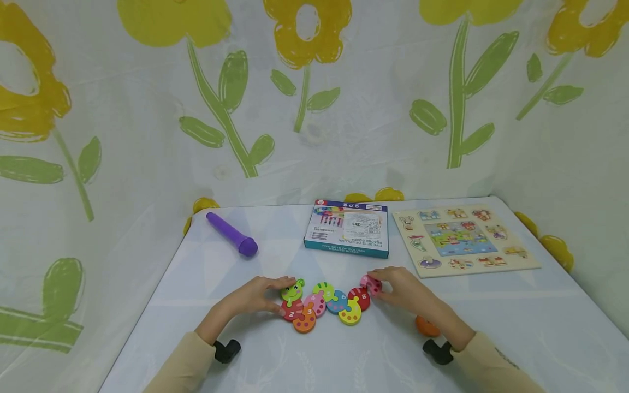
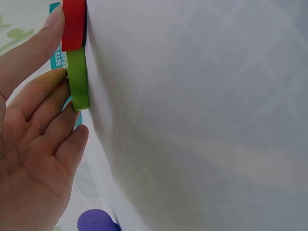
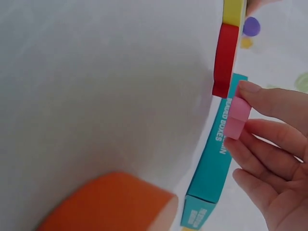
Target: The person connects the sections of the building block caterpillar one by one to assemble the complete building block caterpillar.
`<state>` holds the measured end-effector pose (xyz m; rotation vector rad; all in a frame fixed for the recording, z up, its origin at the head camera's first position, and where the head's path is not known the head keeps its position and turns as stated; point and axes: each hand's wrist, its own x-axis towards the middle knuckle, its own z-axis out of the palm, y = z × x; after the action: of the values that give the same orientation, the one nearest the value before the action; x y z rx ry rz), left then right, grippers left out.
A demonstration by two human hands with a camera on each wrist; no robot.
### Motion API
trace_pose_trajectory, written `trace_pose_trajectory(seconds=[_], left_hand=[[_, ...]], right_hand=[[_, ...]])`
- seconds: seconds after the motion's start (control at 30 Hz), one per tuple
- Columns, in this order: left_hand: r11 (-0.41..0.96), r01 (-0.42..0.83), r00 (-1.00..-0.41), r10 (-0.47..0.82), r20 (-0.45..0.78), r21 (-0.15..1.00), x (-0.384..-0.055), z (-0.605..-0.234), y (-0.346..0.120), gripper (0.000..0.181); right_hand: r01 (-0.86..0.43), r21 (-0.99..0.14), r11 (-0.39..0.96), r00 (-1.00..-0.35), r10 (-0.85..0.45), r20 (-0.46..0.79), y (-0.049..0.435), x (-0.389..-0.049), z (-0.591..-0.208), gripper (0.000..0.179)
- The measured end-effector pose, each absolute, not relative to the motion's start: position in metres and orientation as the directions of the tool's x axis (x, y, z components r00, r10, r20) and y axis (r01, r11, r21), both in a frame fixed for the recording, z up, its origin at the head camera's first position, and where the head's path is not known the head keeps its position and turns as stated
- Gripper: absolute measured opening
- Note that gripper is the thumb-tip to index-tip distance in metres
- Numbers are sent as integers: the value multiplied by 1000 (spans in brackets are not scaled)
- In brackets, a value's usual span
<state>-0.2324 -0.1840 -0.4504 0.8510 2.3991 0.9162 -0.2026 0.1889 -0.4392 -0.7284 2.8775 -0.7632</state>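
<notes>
A chain of colourful numbered caterpillar puzzle pieces (image 1: pixel 337 302) lies across the table, from a smiling green head piece (image 1: pixel 292 293) through red, orange, pink, green, blue, yellow and red ones. My left hand (image 1: pixel 261 295) rests at its left end, thumb against the red piece (image 2: pixel 73 25) and fingertips at the side of the green head. At the other end, my right hand (image 1: pixel 402 286) pinches a pink piece (image 3: pixel 237 118) with spots between thumb and fingers. In the right wrist view that piece hangs beside the end of the red piece (image 3: pixel 225 60).
A separate orange piece (image 1: pixel 427 326) sits under the right forearm. Behind the chain lies a beaded-box package (image 1: pixel 346 228), with a wooden picture puzzle board (image 1: pixel 410 256) to its right. The purple microphone (image 1: pixel 232 234) lies at the back left.
</notes>
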Motion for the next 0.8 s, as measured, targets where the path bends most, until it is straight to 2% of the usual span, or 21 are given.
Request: trace_pose_trajectory(seconds=[0.8], left_hand=[[600, 382, -723, 668, -177, 703, -233, -451, -184, 69]], right_hand=[[-438, -443, 782, -873, -487, 5, 179, -212, -442, 43]])
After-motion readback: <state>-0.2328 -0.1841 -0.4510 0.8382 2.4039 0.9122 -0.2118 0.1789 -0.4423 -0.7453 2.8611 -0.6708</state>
